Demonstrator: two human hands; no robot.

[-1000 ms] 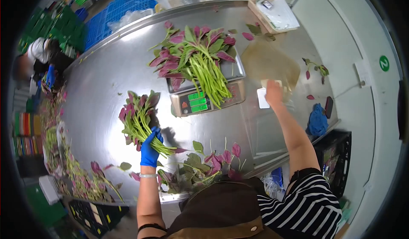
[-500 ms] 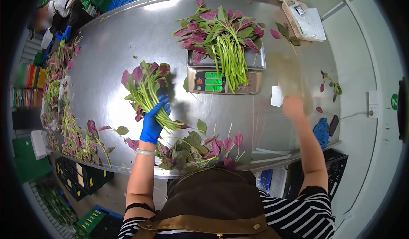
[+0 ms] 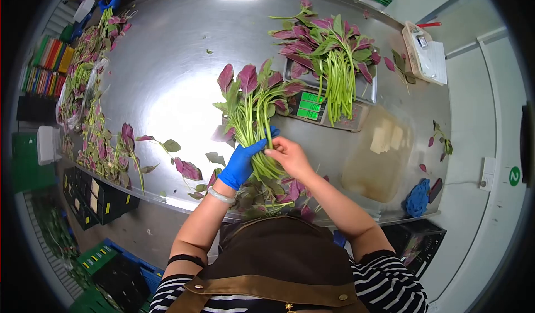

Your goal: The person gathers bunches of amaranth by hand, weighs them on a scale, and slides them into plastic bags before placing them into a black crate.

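My left hand (image 3: 241, 163), in a blue glove, is wrapped round the stems of a bunch of amaranth (image 3: 245, 118) with purple and green leaves. The bunch is above the metal table, leaves pointing away from me. My bare right hand (image 3: 288, 156) meets it from the right, thumb and fingers pinched on a stem at the bunch's side. Another amaranth bunch (image 3: 339, 73) lies on the scale (image 3: 329, 111), stems hanging over its lit green display. Loose amaranth leaves (image 3: 262, 196) lie beneath my hands, partly hidden by them.
To the right lies a translucent plastic sheet or tub (image 3: 359, 173) with pale slips. Beyond it are a blue cloth or glove (image 3: 417, 197) and a tray (image 3: 418, 62) with papers. A long heap of amaranth (image 3: 92, 123) lines the left edge. A co-worker's gloved hand (image 3: 111, 2) is far left.
My left hand has carried its bunch rightward, closer to the scale. My right hand has come from the blurred translucent plastic at the right to the bunch and now pinches a stem.
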